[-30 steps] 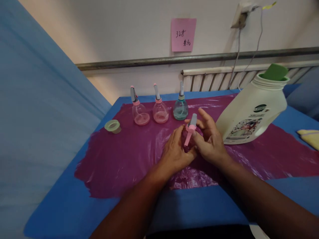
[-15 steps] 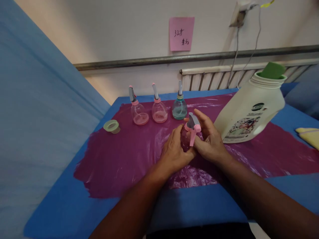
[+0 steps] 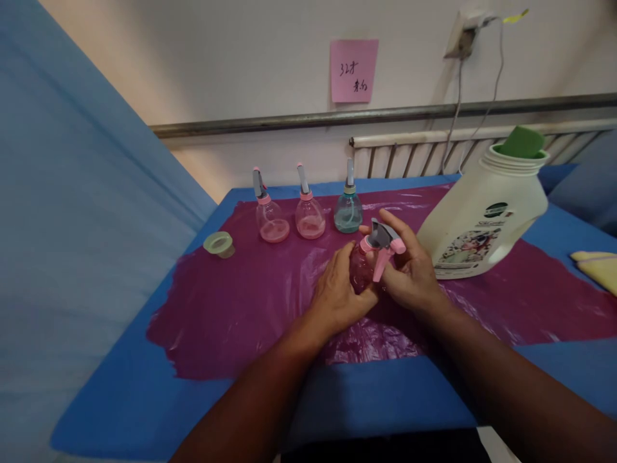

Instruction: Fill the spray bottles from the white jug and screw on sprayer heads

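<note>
A pink spray bottle (image 3: 359, 269) stands on the purple plastic sheet (image 3: 231, 308) in front of me. My left hand (image 3: 340, 286) is wrapped around the left side of its clear body. Around the collar and grey-and-pink spray head (image 3: 383, 239) curl the thumb and fingers of my right hand (image 3: 409, 270); part of the grip is hidden behind the head. The pink trigger hangs toward the lower right. Behind my hands stand two more pink spray bottles (image 3: 274, 228) and a teal spray bottle (image 3: 348, 215), each with some liquid at the bottom.
A large cream jug (image 3: 463, 218) with a green piece in its mouth stands close to my right hand. At left sits a small pale-green cup (image 3: 218, 243). A yellow cloth (image 3: 598, 267) lies far right. A metal rail (image 3: 270, 121) runs along the wall; a blue curtain hangs left.
The spray head has turned, its nozzle and trigger swinging to the right. My right hand has shifted slightly with it, while my left hand keeps its hold on the body.
</note>
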A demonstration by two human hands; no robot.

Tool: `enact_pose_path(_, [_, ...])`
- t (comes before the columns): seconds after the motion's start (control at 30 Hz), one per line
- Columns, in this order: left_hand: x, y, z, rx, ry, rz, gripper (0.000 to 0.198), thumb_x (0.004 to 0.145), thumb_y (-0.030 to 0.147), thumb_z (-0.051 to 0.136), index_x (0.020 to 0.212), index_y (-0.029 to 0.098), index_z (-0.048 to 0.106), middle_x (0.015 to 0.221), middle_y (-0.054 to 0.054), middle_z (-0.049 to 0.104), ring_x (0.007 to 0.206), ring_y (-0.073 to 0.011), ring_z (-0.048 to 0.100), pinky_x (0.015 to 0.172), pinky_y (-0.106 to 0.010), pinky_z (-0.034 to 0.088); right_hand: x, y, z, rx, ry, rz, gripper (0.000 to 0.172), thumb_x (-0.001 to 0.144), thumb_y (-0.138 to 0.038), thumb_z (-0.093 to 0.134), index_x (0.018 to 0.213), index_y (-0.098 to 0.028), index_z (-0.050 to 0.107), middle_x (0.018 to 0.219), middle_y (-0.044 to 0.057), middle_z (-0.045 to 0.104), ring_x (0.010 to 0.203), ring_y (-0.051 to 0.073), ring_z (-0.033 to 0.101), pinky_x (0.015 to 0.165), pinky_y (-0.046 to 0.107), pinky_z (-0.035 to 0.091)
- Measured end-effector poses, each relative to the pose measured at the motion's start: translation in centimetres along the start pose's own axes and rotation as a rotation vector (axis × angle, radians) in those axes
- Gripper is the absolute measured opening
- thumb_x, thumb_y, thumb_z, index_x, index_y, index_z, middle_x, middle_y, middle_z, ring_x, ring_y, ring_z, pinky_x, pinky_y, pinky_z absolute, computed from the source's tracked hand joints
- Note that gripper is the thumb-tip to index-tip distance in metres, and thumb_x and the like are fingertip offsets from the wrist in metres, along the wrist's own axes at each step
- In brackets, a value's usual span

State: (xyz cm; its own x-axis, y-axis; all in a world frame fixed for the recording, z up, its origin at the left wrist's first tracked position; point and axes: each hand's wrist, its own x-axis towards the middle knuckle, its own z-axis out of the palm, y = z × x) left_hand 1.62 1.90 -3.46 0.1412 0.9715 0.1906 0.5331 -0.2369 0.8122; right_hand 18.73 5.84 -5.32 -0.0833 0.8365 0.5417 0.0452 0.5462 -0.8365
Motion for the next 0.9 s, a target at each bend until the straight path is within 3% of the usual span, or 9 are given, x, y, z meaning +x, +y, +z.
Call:
enact_pose_path(0.13, [0.0,-0.4,0.2,0.014,0.004,0.011,0.085,0.088,0.025,0.083,0.167,0.027,0.049,0.163,-0.015,0.067,0.15,-0.0397,0.067,0.127,-0.063,0.056,0.1,-0.5,0.3,0.001,0.083,0.014,0.075,0.092,-0.035,0.095,0.16,-0.033,0.065,0.141,0.009,0.083,0.122,0.028,0.083,0.113,0.052,0.068])
enact_pose_path(0.23, [0.0,-0.7,0.3,0.026,0.005,0.017,0.09,0.09,0.029,0.084,0.17,0.024,0.044,0.169,-0.017,0.063,0.156,-0.0408,0.063,0.131,-0.065,0.052,0.2,-1.2,0.3,-0.042,0.187,-0.034,0.064,0.093,-0.038,0.095,0.153,-0.034,0.071,0.132,0.008,0.084,0.115,0.027,0.084,0.107,0.051,0.071])
enact_pose_path(0.37, [-0.1,-0.8,0.3,0.055,-0.005,0.009,0.094,0.093,0.035,0.082,0.175,0.02,0.037,0.176,-0.021,0.056,0.165,-0.0418,0.055,0.137,-0.066,0.046,0.7,-4.0,-0.7,-0.118,0.343,-0.214,0.061,0.098,-0.037,0.092,0.154,-0.037,0.07,0.132,0.008,0.081,0.117,0.029,0.083,0.106,0.055,0.071])
enact_pose_path(0.5, [-0.2,-0.7,0.2,0.076,-0.015,-0.001,0.092,0.094,0.033,0.08,0.174,0.023,0.038,0.175,-0.019,0.057,0.164,-0.0417,0.056,0.137,-0.067,0.046,1.1,-6.8,-2.6,-0.114,0.447,-0.416,0.06,0.1,-0.033,0.089,0.156,-0.045,0.071,0.132,0.006,0.077,0.117,0.031,0.083,0.105,0.059,0.07])
enact_pose_path(0.63, [-0.3,-0.6,0.0,0.081,-0.027,0.0,0.088,0.094,0.033,0.08,0.172,0.022,0.041,0.172,-0.02,0.059,0.161,-0.0425,0.059,0.135,-0.067,0.048,1.0,-7.8,-3.4,-0.15,0.513,-0.486,0.06,0.099,-0.035,0.09,0.155,-0.049,0.072,0.138,0.006,0.073,0.119,0.034,0.082,0.106,0.062,0.07])
enact_pose_path(0.73, [-0.4,-0.8,0.1,0.076,-0.032,0.016,0.087,0.095,0.039,0.083,0.171,0.022,0.043,0.171,-0.021,0.06,0.16,-0.0432,0.059,0.134,-0.068,0.048,0.5,-7.9,-3.5,-0.194,0.423,-0.555,0.064,0.096,-0.029,0.092,0.154,-0.049,0.073,0.138,0.005,0.074,0.119,0.032,0.081,0.101,0.058,0.073])
enact_pose_path(0.83, [-0.4,-1.4,0.7,0.067,-0.007,0.061,0.088,0.095,0.041,0.085,0.171,0.022,0.044,0.171,-0.02,0.06,0.16,-0.0423,0.06,0.134,-0.067,0.05,0.3,-8.1,-3.6,-0.259,0.139,-0.605,0.07,0.095,-0.024,0.091,0.158,-0.048,0.07,0.139,0.006,0.079,0.123,0.032,0.082,0.096,0.055,0.076])
enact_pose_path(0.9, [-0.3,-1.8,1.0,0.082,0.027,0.112,0.087,0.093,0.038,0.087,0.168,0.024,0.047,0.168,-0.017,0.064,0.158,-0.0403,0.062,0.133,-0.063,0.052,0.6,-8.5,-3.2,-0.354,-0.087,-0.609,0.066,0.099,-0.021,0.084,0.158,-0.049,0.07,0.143,0.005,0.08,0.127,0.031,0.082,0.096,0.052,0.076])
